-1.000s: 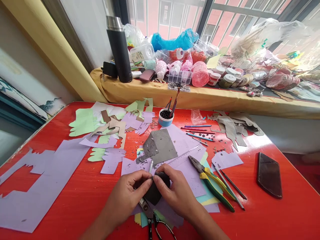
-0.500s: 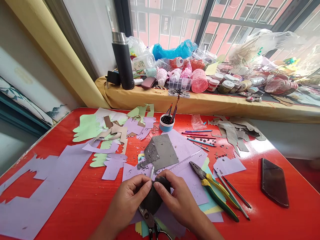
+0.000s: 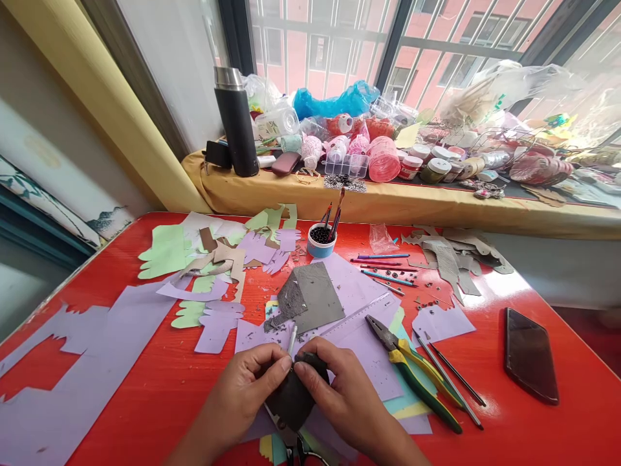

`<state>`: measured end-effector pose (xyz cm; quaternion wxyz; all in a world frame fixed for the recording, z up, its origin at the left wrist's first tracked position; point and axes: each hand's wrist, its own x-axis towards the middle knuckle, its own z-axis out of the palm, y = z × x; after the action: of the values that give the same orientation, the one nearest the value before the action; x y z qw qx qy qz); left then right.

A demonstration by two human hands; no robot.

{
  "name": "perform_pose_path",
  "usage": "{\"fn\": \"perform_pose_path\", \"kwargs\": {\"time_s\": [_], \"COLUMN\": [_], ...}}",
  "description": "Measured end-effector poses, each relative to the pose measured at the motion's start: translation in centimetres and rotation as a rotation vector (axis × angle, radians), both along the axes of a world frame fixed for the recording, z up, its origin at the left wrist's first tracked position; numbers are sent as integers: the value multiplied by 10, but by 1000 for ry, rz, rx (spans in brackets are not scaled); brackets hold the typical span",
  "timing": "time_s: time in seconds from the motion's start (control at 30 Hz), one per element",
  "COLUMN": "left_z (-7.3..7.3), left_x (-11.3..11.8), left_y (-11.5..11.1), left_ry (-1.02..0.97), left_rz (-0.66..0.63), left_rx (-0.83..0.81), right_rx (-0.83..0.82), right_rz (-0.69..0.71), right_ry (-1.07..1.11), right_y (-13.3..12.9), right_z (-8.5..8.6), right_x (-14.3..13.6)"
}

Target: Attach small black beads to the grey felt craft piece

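On red table [image 3: 557, 427]: two hands, left hand [image 3: 245, 391] and right hand [image 3: 339, 395], pinched together on one dark piece [image 3: 291, 400]; one pliers [image 3: 412, 372] beside.

We have a dark grey, rounded piece [image 3: 294, 398] that looks like soft felt or leather, matte and slightly creased, and we cannot tell which of the two it is. It sits raised a little off the red table at the near edge, pinched at its top rim between the fingertips of our left hand [image 3: 245, 388] and our right hand [image 3: 342, 395]. Its lower end tapers to a blunt point toward us, and lilac paper lies beneath it.
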<state>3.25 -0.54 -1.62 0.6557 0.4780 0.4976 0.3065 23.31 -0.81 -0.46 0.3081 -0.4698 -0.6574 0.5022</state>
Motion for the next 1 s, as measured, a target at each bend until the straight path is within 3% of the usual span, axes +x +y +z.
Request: {"fn": "perform_pose_path", "kwargs": {"time_s": [0.37,0.83,1.0], "left_z": [0,4,1], "left_x": [0,-1,0], "left_y": [1,-4,-2], "left_ry": [-121,-1,28], "left_rz": [37,17,105], "left_rx": [-50,65,88], "right_rx": [5,17,0], "right_rz": [-74,-74,-110], "right_ry": [33,22,20], "right_y": [2,0,0], "right_z": [-1,2,3], "right_x": [-2,-3,-5]}}
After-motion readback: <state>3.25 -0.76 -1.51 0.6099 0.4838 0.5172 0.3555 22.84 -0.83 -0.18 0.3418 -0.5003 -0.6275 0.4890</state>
